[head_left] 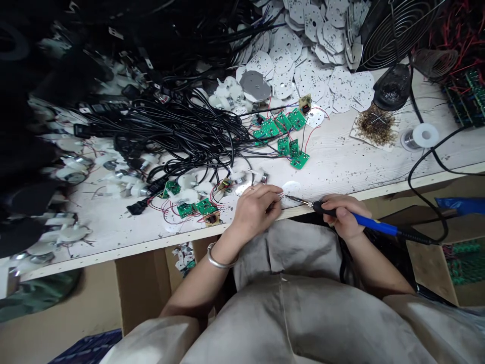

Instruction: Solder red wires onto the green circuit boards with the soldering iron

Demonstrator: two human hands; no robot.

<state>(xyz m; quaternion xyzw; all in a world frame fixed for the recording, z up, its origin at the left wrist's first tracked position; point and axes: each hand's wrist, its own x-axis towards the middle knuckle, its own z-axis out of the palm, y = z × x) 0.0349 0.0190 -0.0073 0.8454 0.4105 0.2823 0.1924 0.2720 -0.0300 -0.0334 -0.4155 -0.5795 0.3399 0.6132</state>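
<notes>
Right grip [346, 215], head view: closed around the soldering iron [373, 223], handle to the right of the white disc [292, 187], tip at the disc's near edge. Left grip [258, 207]: fingers curled just left of the disc; whether they pinch a wire or the disc's edge cannot be told at this size. The disc lies flat near the front edge of the worktop [341, 156].

Recommended handling: hold the tip steady at a shallow angle, brace the left grip against the worktop, and allow clearance between its fingertips and the hot tip.

Surroundings: green boards [206, 206] with red leads lie left of the disc, and further green boards [297, 119] lie beyond it. Black cables [178, 126] crowd the area beyond and left of the disc, and would probably impede leftward movement. White plates [322, 50] are heaped farther beyond it. Well right of the disc stand the solder reel [420, 137] and the residue-covered pad [375, 126]. The iron's cord [441, 217] loops there also; snagging is a possible hazard.
</notes>
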